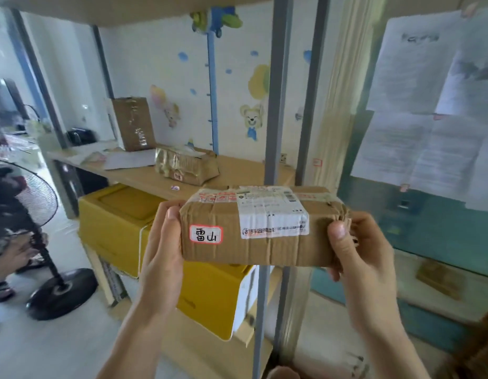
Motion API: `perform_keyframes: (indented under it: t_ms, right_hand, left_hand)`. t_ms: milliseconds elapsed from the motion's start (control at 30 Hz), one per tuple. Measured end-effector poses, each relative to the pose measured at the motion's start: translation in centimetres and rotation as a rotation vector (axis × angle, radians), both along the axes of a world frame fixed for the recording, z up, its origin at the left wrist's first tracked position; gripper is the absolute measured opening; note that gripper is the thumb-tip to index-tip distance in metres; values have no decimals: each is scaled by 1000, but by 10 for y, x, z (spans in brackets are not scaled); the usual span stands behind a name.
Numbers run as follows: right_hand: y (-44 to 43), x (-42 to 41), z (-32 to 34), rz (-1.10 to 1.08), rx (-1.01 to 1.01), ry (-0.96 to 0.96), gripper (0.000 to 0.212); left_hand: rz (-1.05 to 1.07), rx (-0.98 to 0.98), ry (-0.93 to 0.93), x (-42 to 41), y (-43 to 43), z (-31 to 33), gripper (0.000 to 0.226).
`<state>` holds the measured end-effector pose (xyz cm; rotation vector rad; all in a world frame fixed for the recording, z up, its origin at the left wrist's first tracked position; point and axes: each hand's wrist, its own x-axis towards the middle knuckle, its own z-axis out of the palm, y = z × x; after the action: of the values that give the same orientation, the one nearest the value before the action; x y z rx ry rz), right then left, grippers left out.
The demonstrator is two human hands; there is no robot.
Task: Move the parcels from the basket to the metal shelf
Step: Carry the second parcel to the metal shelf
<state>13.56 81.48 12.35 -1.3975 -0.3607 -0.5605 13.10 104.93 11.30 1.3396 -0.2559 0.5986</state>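
A brown cardboard parcel [264, 228] with a white shipping label and a red-edged sticker is held level in front of me, just before the metal shelf's grey upright [278, 91]. My left hand [162, 247] grips its left end and my right hand [357, 255] grips its right end. The wooden shelf board [237, 165] lies behind and slightly below the parcel. On that board rest a crumpled taped parcel [186, 166] and an upright brown box [133, 123]. The basket is out of view.
Yellow boxes [119, 222] fill the shelf level below. A black standing fan [37, 214] is on the floor at the left. Papers [428, 105] hang on a glass panel at the right. A second grey upright [311, 91] stands beside the first.
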Motion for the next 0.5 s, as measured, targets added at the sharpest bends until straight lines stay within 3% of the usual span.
perform_keyframes:
  t_ms: [67, 200, 300, 500]
  right_hand:
    - [20, 5, -8, 48, -13, 41, 42]
    - [56, 15, -20, 28, -73, 141, 69]
    - [85, 32, -23, -40, -126, 166, 64]
    - [140, 88, -9, -281, -124, 148, 56]
  left_hand:
    - [52, -40, 23, 4, 18, -5, 45]
    - [78, 6, 47, 20, 56, -16, 58]
    - [45, 59, 32, 45, 90, -16, 67]
    - [-183, 186, -13, 123, 154, -4, 36]
